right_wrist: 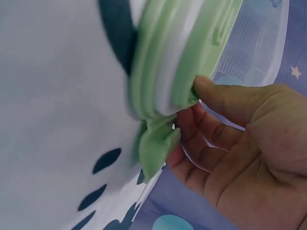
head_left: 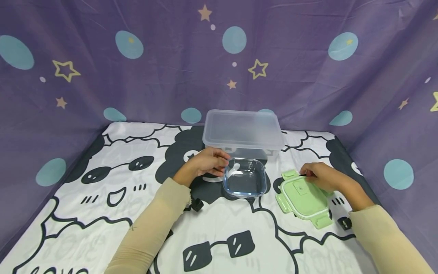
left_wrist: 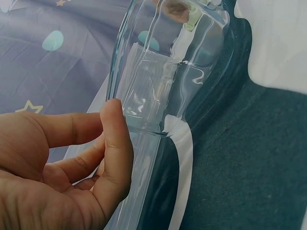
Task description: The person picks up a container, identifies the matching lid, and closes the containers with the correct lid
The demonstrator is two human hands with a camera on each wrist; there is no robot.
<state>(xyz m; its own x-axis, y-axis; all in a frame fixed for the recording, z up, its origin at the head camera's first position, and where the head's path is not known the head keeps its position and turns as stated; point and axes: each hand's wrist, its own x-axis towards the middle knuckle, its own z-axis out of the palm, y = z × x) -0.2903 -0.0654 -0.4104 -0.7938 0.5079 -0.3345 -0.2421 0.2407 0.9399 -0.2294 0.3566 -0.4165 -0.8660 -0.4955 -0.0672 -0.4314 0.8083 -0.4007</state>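
Observation:
A square clear glass food container point(head_left: 245, 177) stands open-topped on the patterned cloth in the head view. At its left rim is my left hand point(head_left: 210, 161), pinching the glass edge between thumb and fingertips, as the left wrist view shows close up on the glass wall point(left_wrist: 144, 96). To the right lies a light green lid point(head_left: 306, 198) with its side flaps spread out and a pale seal running round it. My right hand point(head_left: 321, 176) grips the lid's far right edge, the thumb point(right_wrist: 225, 98) on top and the other fingers beneath, beside a hanging flap point(right_wrist: 156, 148).
Behind the glass container stands a larger translucent plastic box with a frosted lid point(head_left: 243, 129). A white cloth point(head_left: 219, 232) with black cartoon drawings covers the table. A purple curtain point(head_left: 171, 76) with stars and blue ovals hangs behind and at both sides.

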